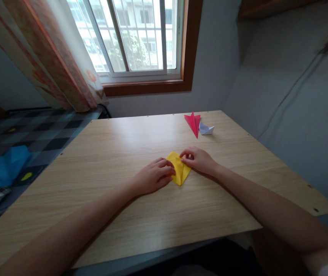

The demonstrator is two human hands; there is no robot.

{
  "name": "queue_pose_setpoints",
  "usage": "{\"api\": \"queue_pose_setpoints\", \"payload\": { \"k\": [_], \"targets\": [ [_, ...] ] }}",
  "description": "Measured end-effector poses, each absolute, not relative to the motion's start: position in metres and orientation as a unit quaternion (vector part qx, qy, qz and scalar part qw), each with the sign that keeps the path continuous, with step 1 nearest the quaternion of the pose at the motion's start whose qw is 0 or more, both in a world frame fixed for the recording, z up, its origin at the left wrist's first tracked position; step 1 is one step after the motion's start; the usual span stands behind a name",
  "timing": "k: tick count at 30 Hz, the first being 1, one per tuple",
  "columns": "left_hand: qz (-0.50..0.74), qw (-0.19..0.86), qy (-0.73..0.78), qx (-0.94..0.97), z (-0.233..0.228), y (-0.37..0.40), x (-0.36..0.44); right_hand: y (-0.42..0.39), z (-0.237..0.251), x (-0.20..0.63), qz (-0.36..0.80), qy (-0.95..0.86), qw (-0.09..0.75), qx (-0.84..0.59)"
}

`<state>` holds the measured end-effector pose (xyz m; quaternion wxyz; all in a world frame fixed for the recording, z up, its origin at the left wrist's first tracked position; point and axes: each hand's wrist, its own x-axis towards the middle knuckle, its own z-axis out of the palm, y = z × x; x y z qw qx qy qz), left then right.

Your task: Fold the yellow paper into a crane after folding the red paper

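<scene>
Head view: yellow folded paper (pixel 178 168), kite-shaped

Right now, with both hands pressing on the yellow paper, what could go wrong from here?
1. The left hand and right hand pin the yellow folded paper only at its edges on the smooth wooden table; uneven pressure could let it slide and skew the crease.
2. The right hand's fingertips cover part of the paper, so a misaligned edge there may go unseen.
3. A wide sweep of the right arm could knock the red folded piece and the white folded piece behind it.
</scene>
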<state>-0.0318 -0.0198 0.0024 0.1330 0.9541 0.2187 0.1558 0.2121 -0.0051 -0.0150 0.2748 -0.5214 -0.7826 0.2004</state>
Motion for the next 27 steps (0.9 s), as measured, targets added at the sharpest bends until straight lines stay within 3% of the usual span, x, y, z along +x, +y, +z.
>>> {"api": "queue_pose_setpoints", "payload": {
  "k": [27],
  "targets": [
    [0.130, 0.052, 0.192, 0.971, -0.0024, -0.0183, -0.0338, -0.0100, -0.0142, 0.2081, 0.138, -0.799, 0.241, -0.533]
  ]
}}
